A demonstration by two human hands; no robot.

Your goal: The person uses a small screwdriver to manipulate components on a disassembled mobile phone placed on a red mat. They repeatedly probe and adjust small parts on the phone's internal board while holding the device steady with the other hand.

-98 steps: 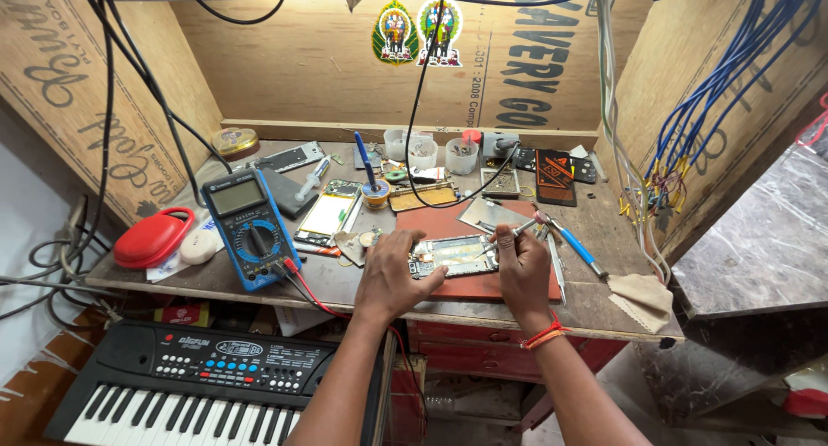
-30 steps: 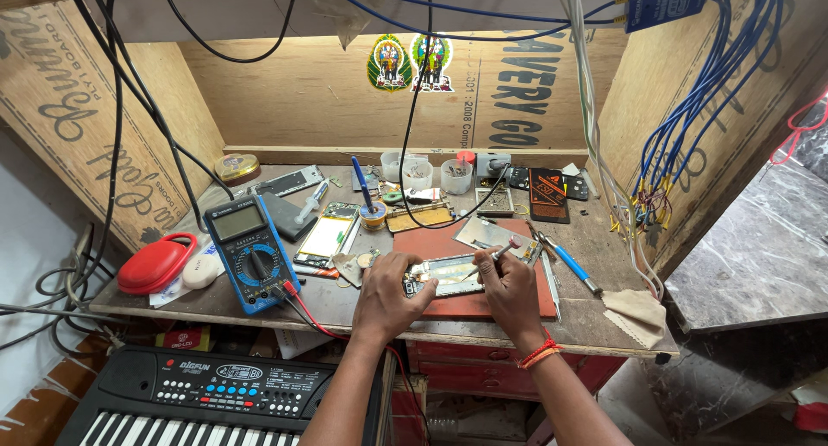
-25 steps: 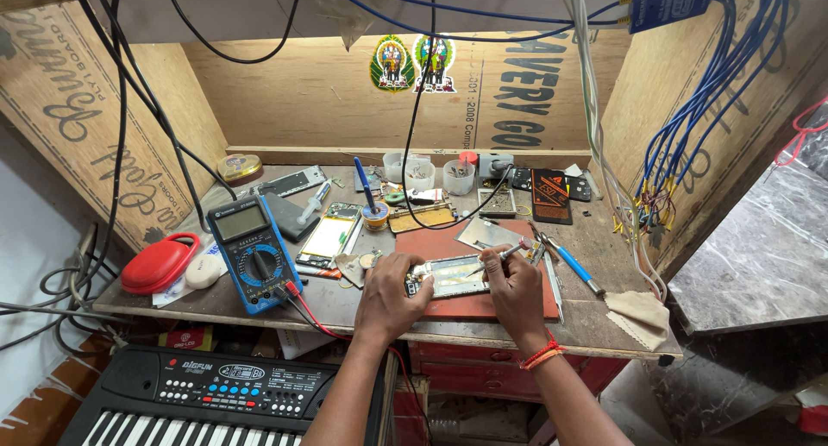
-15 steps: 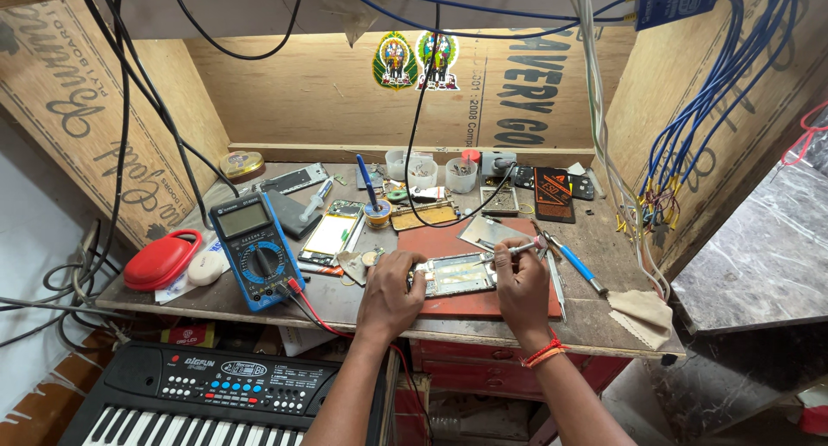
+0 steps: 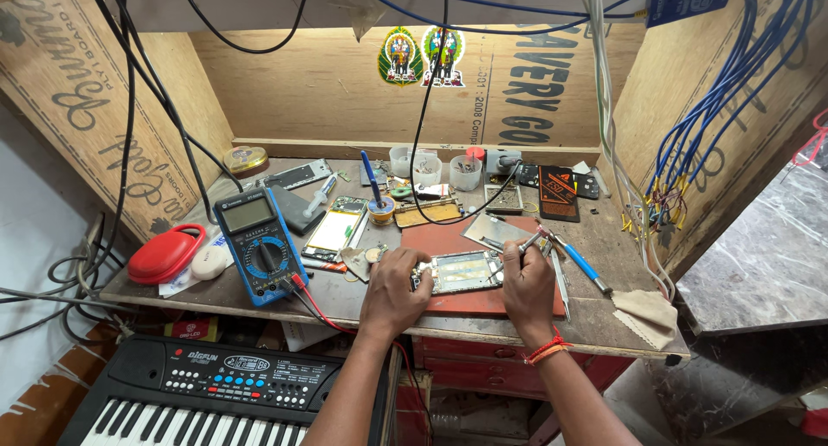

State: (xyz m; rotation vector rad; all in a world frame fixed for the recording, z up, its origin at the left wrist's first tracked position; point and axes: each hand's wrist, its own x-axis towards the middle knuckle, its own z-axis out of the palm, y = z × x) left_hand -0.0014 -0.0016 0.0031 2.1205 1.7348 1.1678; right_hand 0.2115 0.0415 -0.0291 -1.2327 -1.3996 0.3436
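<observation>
Both hands work at the front edge of the wooden bench (image 5: 345, 295), over a red mat (image 5: 466, 301). The left hand (image 5: 395, 289) rests on the mat with its fingers curled against the left end of an opened phone (image 5: 461, 271), pinning it in place. The right hand (image 5: 528, 284) sits at the phone's right end, its fingers closed around a thin metal tool (image 5: 528, 241) whose free end sticks up and away past the knuckles; whether the tool's tip touches the phone is hidden by the fingers. A red and orange band (image 5: 548, 349) circles the right wrist.

Well to the left of the left hand lies a blue multimeter (image 5: 260, 246), with a red lead (image 5: 315, 304) running from it toward that wrist. Beyond the multimeter is a red case (image 5: 166, 253). Just right of the right hand lies a blue-handled tool (image 5: 582, 265), and farther right a folded cloth (image 5: 645, 310). Behind the hands stand small clear plastic cups (image 5: 428, 168) of parts. Below the bench, near the left forearm, is a black keyboard (image 5: 207, 394).
</observation>
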